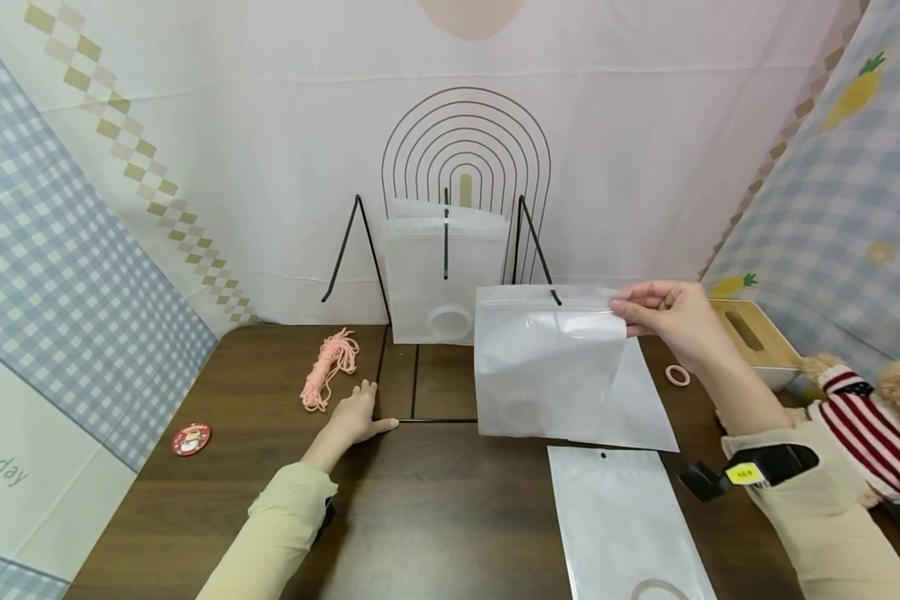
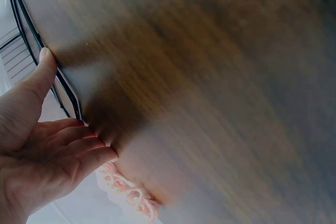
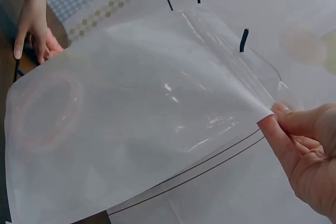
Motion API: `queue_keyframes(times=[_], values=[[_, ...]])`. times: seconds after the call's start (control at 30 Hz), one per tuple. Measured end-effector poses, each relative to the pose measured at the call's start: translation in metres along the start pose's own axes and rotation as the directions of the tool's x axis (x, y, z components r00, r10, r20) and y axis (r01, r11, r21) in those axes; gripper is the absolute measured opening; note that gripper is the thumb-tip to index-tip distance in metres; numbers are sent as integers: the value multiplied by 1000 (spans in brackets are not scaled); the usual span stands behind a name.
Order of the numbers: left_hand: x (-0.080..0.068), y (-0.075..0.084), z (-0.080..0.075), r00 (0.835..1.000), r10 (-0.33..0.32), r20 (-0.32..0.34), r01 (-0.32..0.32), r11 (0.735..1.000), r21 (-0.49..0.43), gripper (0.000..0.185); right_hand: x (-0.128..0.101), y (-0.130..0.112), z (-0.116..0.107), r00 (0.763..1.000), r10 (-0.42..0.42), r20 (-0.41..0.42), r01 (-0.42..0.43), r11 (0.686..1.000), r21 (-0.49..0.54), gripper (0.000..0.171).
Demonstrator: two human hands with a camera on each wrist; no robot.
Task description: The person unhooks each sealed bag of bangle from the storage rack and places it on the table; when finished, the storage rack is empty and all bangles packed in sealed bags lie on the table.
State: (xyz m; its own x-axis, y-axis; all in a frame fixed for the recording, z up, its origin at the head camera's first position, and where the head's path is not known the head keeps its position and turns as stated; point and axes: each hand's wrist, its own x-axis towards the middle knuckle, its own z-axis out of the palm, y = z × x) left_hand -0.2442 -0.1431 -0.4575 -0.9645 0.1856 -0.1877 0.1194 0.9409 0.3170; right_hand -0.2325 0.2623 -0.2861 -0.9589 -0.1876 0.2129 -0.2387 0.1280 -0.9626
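Note:
My right hand (image 1: 671, 321) pinches the top right corner of a translucent white zip bag (image 1: 540, 367). Near its top edge, the bag hangs on the right hook of a black wire display rack (image 1: 442, 421). A pinkish ring (image 3: 76, 103) shows through the bag in the right wrist view. My left hand (image 1: 354, 414) rests at the rack's front left base corner, thumb touching the rod and fingers extended. From the middle hook hang white zip bags (image 1: 420, 279), the front one with a round ring inside. The left hook holds nothing.
Another white bag (image 1: 615, 508) lies flat on the brown table (image 1: 450, 517), with a sheet-like white bag (image 1: 641, 408) behind it. Left are a pink cord bundle (image 1: 322, 375) and a red round badge (image 1: 191, 439). Right are a pink ring (image 1: 677, 376), a wooden-lidded box (image 1: 765, 333) and a teddy bear (image 1: 870, 433).

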Motion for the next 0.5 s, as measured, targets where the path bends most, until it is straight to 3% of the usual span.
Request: queue_keyframes(times=[0.23,0.33,0.5], values=[[-1,1,-1,1000,3,-3,-3,1000,2,81,-16,-6,-3,994,108,-21,-110,982,-155,9],[-2,1,-1,1000,10,-7,-10,1000,5,81,-22,-9,-3,988,152,-9,-152,975,-160,7],[-2,0,-2,1000,8,-2,-8,1000,8,80,-30,-6,5,990,98,100,-101,995,27,17]])
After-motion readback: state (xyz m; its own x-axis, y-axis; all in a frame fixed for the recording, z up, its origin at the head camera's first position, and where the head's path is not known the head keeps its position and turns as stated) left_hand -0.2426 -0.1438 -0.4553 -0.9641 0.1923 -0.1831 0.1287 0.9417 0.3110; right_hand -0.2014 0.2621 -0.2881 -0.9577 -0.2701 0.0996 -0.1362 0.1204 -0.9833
